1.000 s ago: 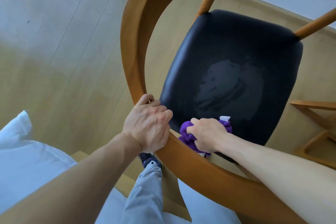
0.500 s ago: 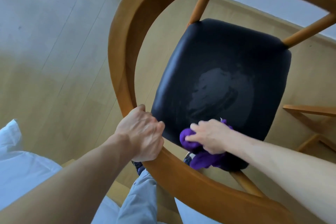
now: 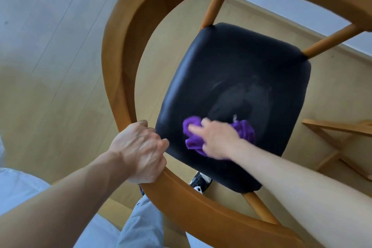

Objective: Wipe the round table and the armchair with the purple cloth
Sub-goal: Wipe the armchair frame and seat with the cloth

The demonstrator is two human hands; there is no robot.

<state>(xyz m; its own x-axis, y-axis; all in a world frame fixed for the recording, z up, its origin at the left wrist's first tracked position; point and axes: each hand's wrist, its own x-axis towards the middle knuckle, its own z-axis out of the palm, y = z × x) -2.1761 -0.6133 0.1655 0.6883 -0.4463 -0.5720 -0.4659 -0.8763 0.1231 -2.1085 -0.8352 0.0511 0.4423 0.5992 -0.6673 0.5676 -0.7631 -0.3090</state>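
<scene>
I look straight down on the armchair (image 3: 124, 50), a curved wooden frame around a black padded seat (image 3: 237, 70). My left hand (image 3: 141, 151) grips the wooden rail at the near left of the frame. My right hand (image 3: 217, 139) lies on the purple cloth (image 3: 243, 129), which is bunched on the near part of the seat; the hand is blurred, so its fingers cannot be made out clearly. A dull wet patch shows on the seat just beyond the cloth. The round table is out of view.
Pale wooden floor (image 3: 50, 66) lies all around the chair. A second wooden frame (image 3: 338, 129) stands at the right edge. My grey trouser leg (image 3: 141, 225) and a dark shoe (image 3: 199, 181) show under the near rail. White fabric (image 3: 18, 191) lies at the lower left.
My right hand has carried the cloth from the near edge of the seat further onto it. The left hand keeps its grip on the rail. The view has shifted.
</scene>
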